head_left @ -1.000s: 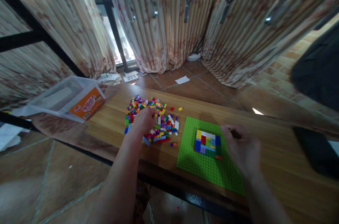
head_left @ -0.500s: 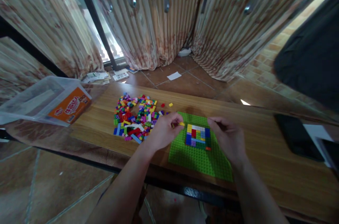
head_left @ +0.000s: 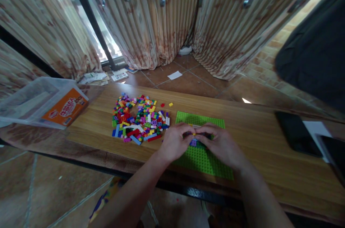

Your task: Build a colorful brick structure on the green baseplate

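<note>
Over the green baseplate, my left hand and my right hand meet fingertip to fingertip. Both are closed in a pinch around a small yellow toy brick, which is mostly covered by the fingers. Beneath them lies a flat block of coloured bricks on the baseplate; only bits of it show, including a purple piece. Whether the yellow brick touches that block, I cannot tell.
Left of the baseplate spreads a pile of loose bricks on the wooden table. A yellow brick and a red brick lie apart behind it. A clear plastic box stands far left, a black phone-like slab at right.
My left hand has carried the yellow brick right, over the brick block. My right hand has moved left to meet it, its fingers closing at the brick. The view has shifted slightly.
</note>
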